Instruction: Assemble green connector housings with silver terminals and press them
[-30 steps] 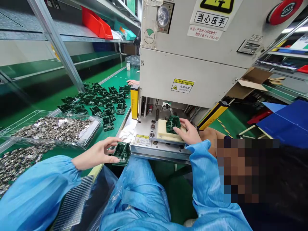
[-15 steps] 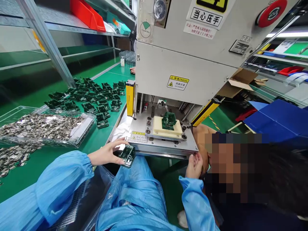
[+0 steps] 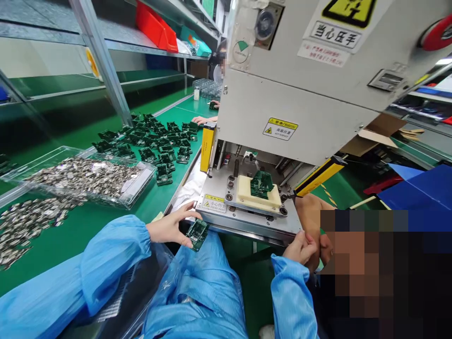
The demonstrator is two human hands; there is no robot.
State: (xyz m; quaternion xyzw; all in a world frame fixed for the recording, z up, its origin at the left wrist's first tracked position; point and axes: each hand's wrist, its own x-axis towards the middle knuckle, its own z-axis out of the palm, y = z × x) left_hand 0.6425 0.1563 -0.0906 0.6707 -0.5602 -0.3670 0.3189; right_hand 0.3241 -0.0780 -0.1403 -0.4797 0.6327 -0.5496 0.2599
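My left hand [image 3: 171, 228] grips a green circuit board [image 3: 197, 234] by its edges, thumb below and fingers above. The board is tilted in front of the machine's metal base plate [image 3: 212, 214]. My right hand [image 3: 300, 247] is at the plate's right front corner, its fingers curled together; whether anything is between them is hidden. Between the hands, on the plate, a cream fixture block [image 3: 243, 188] carries another green circuit board [image 3: 261, 184], with part of it standing up at an angle.
Above the fixture stands the grey press [image 3: 247, 103], flanked by yellow light-curtain bars [image 3: 207, 148]. Many boards [image 3: 141, 136] lie on the green bench, left of a clear tray [image 3: 127, 205] of small metal parts. A person crouches at right; another person's hand [image 3: 205, 120] is behind the press.
The view has swung left, so the scene sits further right. The board in my left hand has tilted. My right hand's fingers have curled in more. More of the far person's hands shows.
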